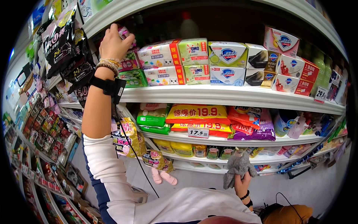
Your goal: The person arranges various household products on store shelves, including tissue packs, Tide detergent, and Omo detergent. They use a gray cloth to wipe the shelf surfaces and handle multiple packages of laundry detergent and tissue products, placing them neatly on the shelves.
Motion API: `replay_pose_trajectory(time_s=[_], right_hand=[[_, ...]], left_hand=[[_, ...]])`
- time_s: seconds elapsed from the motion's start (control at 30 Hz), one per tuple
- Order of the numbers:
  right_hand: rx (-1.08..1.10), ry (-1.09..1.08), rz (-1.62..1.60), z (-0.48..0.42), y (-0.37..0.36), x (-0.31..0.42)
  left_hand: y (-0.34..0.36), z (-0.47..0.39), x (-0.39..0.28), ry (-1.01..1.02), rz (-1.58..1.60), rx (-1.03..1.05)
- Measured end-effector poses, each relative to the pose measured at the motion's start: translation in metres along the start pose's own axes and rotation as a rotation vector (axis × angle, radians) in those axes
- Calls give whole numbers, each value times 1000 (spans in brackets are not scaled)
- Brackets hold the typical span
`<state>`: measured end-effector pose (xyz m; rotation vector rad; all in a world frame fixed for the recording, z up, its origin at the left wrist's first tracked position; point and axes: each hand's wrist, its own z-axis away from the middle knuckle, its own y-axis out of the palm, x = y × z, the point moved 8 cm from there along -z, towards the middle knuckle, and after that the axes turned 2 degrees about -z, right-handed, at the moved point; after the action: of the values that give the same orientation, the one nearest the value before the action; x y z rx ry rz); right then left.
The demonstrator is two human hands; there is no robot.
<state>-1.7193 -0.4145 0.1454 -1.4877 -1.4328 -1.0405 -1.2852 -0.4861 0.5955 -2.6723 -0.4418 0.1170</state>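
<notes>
At the left end of the upper shelf, my left hand [114, 44] grips a small pink and purple wrapped package [125, 34]. Beneath it are a purple-green soap pack [130, 60] and a green pack [134, 78]. To their right stand stacked white soap packs with red bands [159, 55], OMO packs [193, 51] and Safeguard soap boxes [228, 54]. Low at the right, in front of the lower shelves, my right hand [242, 183] holds a crumpled grey cloth [239, 168].
Black hanging packets [60, 42] crowd the left side of the shelf. Detergent bags [198, 113] lie on the shelf below, behind a price tag [198, 132]. Gold packets [128, 137] hang at its left end. Pink slippers [168, 178] are on the floor. A black cable [137, 154] hangs from my left wrist.
</notes>
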Motion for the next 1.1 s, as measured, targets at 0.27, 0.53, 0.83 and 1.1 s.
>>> replay_pose_trajectory(time_s=[0.27,0.53,0.83,1.1], right_hand=[[87,-4,5,-3,13,-13],[295,130,-171,-16,39,-3],[551,251,-893,-42,114,54],[406,344,-674,-48,116,50]], left_hand=[[-51,26,9,-1,480,-353],[-80,174,-32,307,1131,-291],[-47,311,-160,459,1450,439],[-32,322,-172,396,1315,558]])
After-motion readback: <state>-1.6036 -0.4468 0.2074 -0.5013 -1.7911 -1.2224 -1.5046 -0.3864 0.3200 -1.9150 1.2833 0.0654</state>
